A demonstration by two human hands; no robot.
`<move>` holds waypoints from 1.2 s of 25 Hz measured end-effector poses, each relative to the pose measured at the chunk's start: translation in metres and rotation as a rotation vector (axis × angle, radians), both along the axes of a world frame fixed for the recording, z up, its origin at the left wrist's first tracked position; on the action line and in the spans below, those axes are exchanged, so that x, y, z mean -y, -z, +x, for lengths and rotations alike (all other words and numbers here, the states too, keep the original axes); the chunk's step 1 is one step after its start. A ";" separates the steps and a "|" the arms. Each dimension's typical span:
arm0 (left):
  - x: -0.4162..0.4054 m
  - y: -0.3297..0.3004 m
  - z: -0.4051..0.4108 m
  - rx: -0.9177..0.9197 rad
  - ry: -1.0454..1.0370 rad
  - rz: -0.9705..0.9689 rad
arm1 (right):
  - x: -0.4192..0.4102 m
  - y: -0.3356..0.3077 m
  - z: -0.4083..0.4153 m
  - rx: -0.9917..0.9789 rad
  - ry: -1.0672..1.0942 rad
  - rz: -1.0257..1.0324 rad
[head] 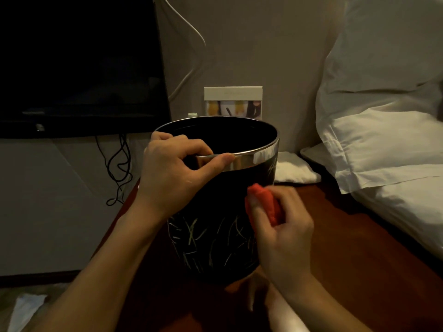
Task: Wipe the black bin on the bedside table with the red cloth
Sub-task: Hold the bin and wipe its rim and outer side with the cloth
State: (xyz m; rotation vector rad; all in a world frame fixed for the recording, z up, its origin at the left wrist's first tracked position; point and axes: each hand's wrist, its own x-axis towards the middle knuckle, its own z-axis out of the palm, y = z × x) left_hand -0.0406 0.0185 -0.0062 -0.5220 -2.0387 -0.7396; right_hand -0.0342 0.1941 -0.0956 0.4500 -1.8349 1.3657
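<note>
Wiping is underway: the right hand, fingers clamped on the red cloth, seemingly rubs the black bin on the desk. The left hand pinches its rim. Next, work around the side.

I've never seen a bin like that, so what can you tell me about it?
The black bin is round and upright on the reddish wooden bedside table, open-topped, with a shiny metal rim band and pale scratch-like streaks. The left hand grips its rim; the right hand presses a red cloth against its side.
</note>
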 end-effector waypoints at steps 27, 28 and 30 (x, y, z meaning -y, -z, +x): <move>0.006 0.000 -0.001 0.001 0.035 0.002 | -0.002 0.026 0.006 0.112 -0.067 0.027; 0.006 0.000 -0.001 0.005 0.032 0.003 | -0.004 0.023 0.003 0.106 -0.061 0.031; 0.006 0.000 0.000 0.004 0.035 0.005 | -0.009 0.007 -0.005 0.083 -0.035 -0.011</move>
